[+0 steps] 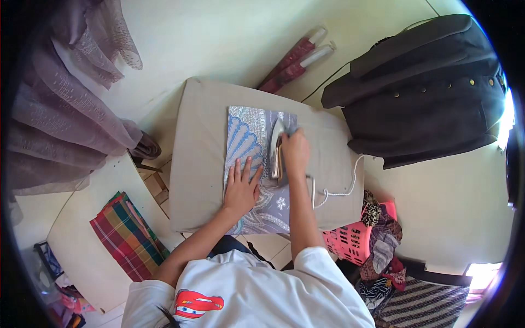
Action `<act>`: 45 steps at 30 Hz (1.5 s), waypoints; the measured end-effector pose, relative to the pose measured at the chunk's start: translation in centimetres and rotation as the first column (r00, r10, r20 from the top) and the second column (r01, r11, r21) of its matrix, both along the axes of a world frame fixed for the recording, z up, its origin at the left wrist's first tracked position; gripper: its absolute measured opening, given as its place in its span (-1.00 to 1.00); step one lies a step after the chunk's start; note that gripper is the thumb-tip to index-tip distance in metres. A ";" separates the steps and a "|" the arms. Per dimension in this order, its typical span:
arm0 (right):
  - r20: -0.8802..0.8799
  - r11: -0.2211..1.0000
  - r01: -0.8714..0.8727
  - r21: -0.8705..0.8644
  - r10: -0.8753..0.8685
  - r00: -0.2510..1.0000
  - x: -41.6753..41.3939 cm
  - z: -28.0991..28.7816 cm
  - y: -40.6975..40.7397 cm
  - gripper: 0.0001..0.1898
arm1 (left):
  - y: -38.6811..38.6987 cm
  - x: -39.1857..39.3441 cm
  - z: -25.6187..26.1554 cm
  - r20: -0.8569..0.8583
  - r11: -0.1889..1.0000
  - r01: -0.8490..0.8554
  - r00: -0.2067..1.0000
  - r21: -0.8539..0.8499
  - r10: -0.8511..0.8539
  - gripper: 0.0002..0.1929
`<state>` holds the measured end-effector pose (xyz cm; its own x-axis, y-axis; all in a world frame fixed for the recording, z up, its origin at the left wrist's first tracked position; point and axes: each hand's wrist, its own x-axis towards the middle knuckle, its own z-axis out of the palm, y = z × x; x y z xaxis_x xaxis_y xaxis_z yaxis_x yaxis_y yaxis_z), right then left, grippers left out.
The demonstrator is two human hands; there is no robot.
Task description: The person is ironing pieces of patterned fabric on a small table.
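Observation:
A folded batik-style cloth (279, 217) in grey-violet with blue and white motifs lies lengthwise on a padded ironing board (199, 164) with a beige cover. My right hand (296, 149) grips the handle of an electric iron (275, 153), which rests on the right part of the cloth. My left hand (243, 186) lies flat on the cloth to the left of the iron, fingers spread. From the iron's heel a white cord (342, 194) runs over the board to the right. The iron's soleplate is hidden.
On the left, folded plaid cloths (127, 238) lie on a white table (90, 262), below hanging mauve fabric (69, 110). A dark jacket (414, 90) hangs at right. Beneath it stands a pink laundry basket (348, 244) heaped with clothes. Two rolled maroon items (289, 65) lean behind the board.

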<state>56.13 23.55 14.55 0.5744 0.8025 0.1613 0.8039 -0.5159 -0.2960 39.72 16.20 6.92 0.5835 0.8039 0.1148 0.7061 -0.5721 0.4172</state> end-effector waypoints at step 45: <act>-0.138 0.994 -0.099 0.038 0.103 0.985 -0.4 -2.3 7.1 -0.54 | 3.0 -4.2 0.4 -0.075 0.989 -0.140 0.987 0.055 0.144 -0.35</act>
<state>55.70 30.62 12.29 0.5089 0.8536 0.1112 0.8014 -0.4227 -0.4231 35.52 19.18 7.35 0.4729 0.8736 0.1149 0.8111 -0.4826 0.3305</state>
